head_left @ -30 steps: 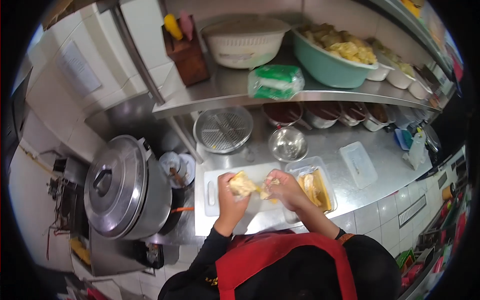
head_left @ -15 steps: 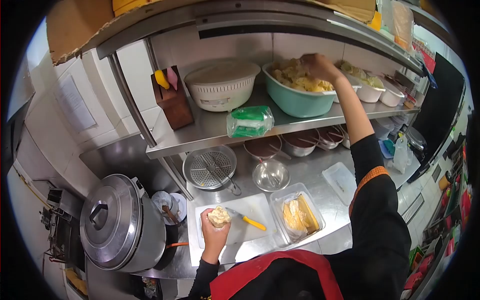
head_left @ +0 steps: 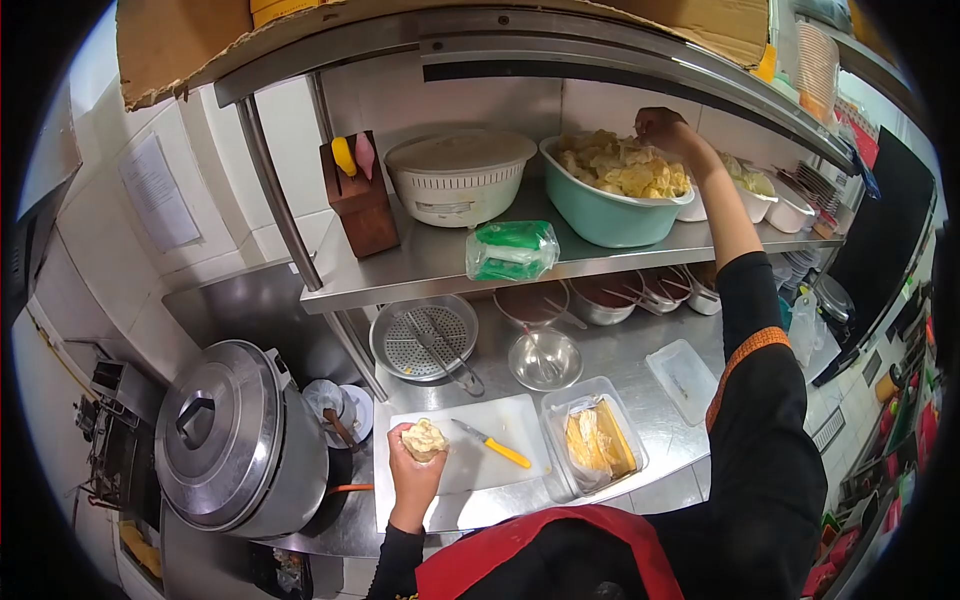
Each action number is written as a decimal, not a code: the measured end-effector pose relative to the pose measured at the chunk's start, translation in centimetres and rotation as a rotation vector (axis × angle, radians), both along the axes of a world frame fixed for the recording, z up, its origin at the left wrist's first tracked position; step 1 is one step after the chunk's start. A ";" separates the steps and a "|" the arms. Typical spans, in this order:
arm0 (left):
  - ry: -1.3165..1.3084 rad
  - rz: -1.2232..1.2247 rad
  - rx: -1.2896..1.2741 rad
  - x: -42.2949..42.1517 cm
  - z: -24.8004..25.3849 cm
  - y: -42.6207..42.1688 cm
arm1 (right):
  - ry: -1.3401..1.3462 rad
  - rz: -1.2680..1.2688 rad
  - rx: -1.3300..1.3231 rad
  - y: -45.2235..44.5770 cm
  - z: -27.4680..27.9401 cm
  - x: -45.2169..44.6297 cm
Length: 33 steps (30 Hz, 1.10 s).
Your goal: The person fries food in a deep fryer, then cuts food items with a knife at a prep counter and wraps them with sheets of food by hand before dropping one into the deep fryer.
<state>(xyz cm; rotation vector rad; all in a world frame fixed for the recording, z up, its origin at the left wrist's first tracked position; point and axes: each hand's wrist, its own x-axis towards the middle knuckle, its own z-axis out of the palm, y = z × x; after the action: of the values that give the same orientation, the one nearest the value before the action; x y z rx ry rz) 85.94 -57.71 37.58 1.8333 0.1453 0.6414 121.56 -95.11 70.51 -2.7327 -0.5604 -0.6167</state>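
My left hand [head_left: 413, 472] is wrapped round a pale, lumpy piece of food [head_left: 424, 439] over the left part of the white cutting board [head_left: 487, 420]. Up at the shelf, my right hand [head_left: 662, 130] is raised at the back edge of a green tub [head_left: 610, 215] heaped with yellowish leafy pieces [head_left: 640, 172]. Its fingers are curled, and whether they hold anything is too small to tell. A knife with a yellow handle [head_left: 508, 453] lies on the board. Right of the board, a clear plastic container [head_left: 597, 440] holds a yellow block and wrapping.
A large lidded pot [head_left: 228, 435] stands at the left. Behind the board are a perforated strainer [head_left: 424, 338] and a metal bowl [head_left: 545, 360]. The steel shelf [head_left: 400, 277] carries a lidded white basket [head_left: 460, 185], a knife block [head_left: 362, 215] and a green-and-clear packet [head_left: 512, 250].
My right hand has left the food beside my left hand and reached up to the tub. The knife now lies on the board. My left hand still holds the pale food.
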 end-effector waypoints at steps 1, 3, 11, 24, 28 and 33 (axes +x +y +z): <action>0.001 -0.003 0.001 0.0 -0.1 0.1 | 0.081 0.011 0.077 -0.4 -0.1 0.6; 0.006 -0.009 -0.011 0.0 -0.1 0.2 | 0.000 0.034 0.032 -1.5 -0.7 0.6; 0.017 -0.021 -0.042 0.3 -0.5 0.4 | -0.350 -0.177 -0.498 -1.9 -3.0 -4.2; 0.057 -0.058 -0.016 -0.1 0.3 1.7 | -0.855 0.042 -0.164 0.2 -4.1 -9.6; 0.167 -0.285 -0.514 -0.1 -2.3 3.9 | -0.061 0.380 0.172 9.9 -17.3 -18.8; 0.088 -0.463 -1.004 -1.1 -3.3 4.7 | 0.605 0.373 -0.038 19.6 -42.7 -27.5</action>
<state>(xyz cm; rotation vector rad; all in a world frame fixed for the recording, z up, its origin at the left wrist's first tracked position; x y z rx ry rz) 84.87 -52.99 34.25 0.8654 0.0714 0.0949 94.07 -75.52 27.83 -2.5502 -0.8802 0.3046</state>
